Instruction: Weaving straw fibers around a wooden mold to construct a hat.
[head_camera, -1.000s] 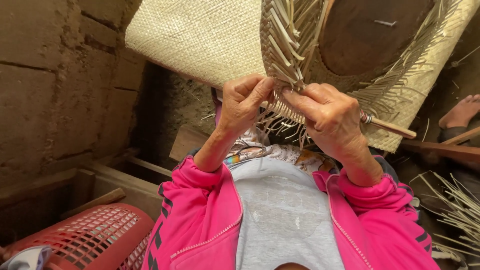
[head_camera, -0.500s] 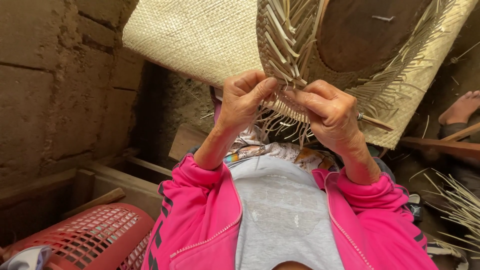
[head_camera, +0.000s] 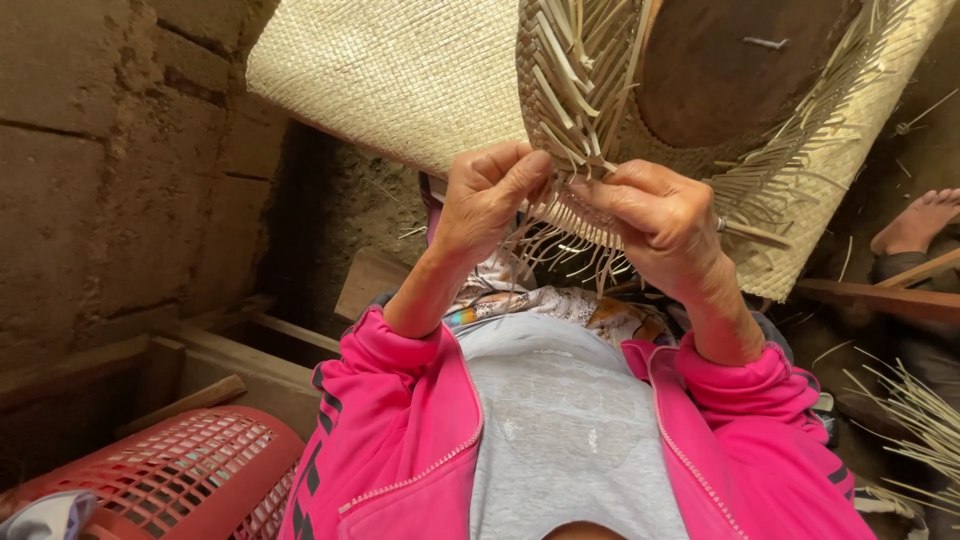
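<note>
Partly cropped woven straw hat (head_camera: 420, 70), left hand (head_camera: 485, 200), right hand (head_camera: 660, 225) pinching strands, fingertips hidden

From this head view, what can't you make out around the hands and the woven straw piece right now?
- Head view: the fingertips of the left hand and right hand are buried in the loose straw strands, so the exact strand pinched is hidden.
- The woven straw piece is cut off by the top edge.
- The red basket runs off the bottom edge; its contents are unclear.
</note>
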